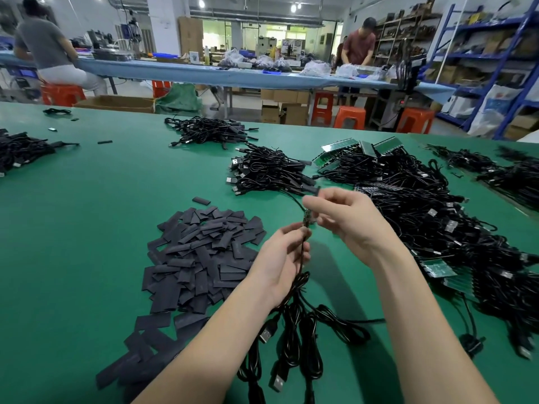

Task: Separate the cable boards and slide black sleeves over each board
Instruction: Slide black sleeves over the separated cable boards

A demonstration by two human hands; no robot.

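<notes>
Apparently both hands (306, 228) pinching small board (306, 220), sleeve pile (201, 258) beside.

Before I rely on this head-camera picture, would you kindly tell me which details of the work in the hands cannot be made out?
- Small board between the hands: tiny and blurred in the head view; any sleeve on it cannot be told.
- Right hand fingertips: motion blur hides exactly what they pinch.
- Left hand palm: turned away, so how many cables it holds is hidden.
- Sleeve pile: the forearm covers its near edge.
</notes>
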